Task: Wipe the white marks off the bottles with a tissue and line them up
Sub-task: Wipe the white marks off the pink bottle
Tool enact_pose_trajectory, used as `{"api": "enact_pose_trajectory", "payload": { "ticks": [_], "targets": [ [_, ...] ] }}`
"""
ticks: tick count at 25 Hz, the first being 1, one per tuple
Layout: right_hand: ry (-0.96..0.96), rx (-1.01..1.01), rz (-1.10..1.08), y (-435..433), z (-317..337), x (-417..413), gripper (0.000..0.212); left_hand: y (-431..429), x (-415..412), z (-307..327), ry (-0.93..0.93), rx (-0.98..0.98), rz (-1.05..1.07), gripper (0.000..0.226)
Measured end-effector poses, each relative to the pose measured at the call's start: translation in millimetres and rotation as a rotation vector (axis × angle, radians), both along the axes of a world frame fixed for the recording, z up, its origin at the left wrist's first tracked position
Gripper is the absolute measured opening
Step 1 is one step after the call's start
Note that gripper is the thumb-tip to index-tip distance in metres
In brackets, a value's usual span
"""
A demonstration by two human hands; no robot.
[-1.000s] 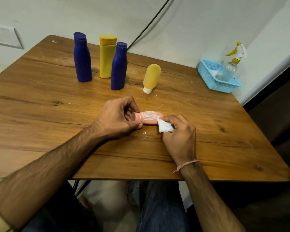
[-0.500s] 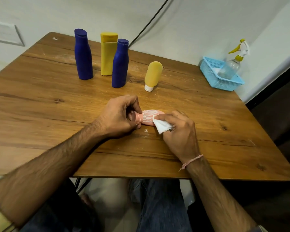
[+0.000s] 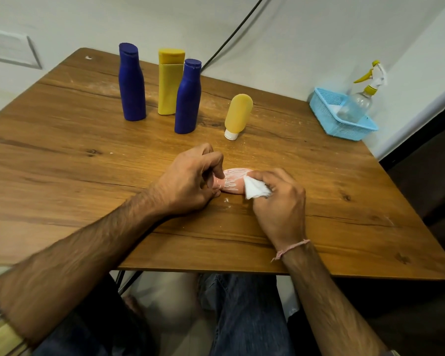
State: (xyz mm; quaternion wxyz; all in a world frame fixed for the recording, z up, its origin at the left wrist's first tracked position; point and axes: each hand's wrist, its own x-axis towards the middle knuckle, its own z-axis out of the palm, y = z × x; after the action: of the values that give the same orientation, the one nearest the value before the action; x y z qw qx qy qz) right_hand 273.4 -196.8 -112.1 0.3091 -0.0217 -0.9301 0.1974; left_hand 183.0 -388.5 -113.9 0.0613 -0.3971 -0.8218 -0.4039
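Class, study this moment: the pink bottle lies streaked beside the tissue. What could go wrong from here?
1. The tissue in the right hand may smear the streaks on the pink bottle rather than lift them.
2. The white flecks on the table beside it could re-mark it.
3. The small yellow bottle balanced on its cap might topple if nudged.
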Motion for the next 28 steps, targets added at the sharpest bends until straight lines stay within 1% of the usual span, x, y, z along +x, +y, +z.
{"api": "enact_pose_trajectory", "payload": {
  "ticks": [2,3,5,6,8,9,12,13,16,17,19,20,23,24,26,27,28],
  "targets": [
    [-0.003,0.068,0.112,-3,-1,4,0.040,1,2,0,0.041,-0.001,-0.018,0.033],
    [0.001,0.049,0.083,1,0,2,0.041,1,3,0,0.057,-0.002,-0.022,0.033],
    [0.018,-0.026,-0.048,5,2,-2,0.042,2,4,0,0.067,-0.008,-0.013,0.033],
    [0.017,-0.027,-0.049,1,2,-2,0.042,2,4,0,0.060,-0.003,-0.004,0.034],
    [0.007,0.048,0.073,-9,-2,5,0.041,1,3,1,0.027,0.020,0.016,0.037],
    [0.009,0.067,0.099,-10,-4,8,0.041,1,2,3,0.002,0.032,0.027,0.039],
    [0.018,-0.066,-0.067,-4,-4,5,0.041,1,2,4,-0.063,0.022,0.055,0.041],
    [0.025,-0.071,-0.059,-8,-4,5,0.041,1,2,4,-0.070,0.015,0.061,0.041],
    [0.047,0.038,0.141,-24,-8,12,0.038,1,3,4,-0.087,0.020,0.052,0.037],
    [0.052,0.042,0.127,-23,-8,11,0.038,2,3,6,-0.103,0.016,0.057,0.037],
    [0.062,-0.024,-0.028,-21,-6,7,0.038,1,5,8,-0.141,-0.021,0.086,0.039],
    [0.059,-0.044,-0.065,-23,-6,6,0.038,1,5,8,-0.149,-0.028,0.094,0.039],
    [0.034,0.032,0.074,-33,-7,10,0.038,2,5,7,-0.188,0.041,0.072,0.036],
    [0.021,0.032,0.063,-30,-6,9,0.038,2,6,8,-0.205,0.047,0.072,0.036],
    [0.005,-0.036,-0.071,-25,-3,5,0.038,2,7,9,-0.195,-0.001,0.095,0.039],
    [0.002,-0.051,-0.089,-27,0,3,0.036,2,7,9,-0.173,-0.013,0.097,0.038],
    [0.004,-0.032,-0.036,-30,1,4,0.035,2,6,8,-0.150,-0.002,0.086,0.036]
  ]
}}
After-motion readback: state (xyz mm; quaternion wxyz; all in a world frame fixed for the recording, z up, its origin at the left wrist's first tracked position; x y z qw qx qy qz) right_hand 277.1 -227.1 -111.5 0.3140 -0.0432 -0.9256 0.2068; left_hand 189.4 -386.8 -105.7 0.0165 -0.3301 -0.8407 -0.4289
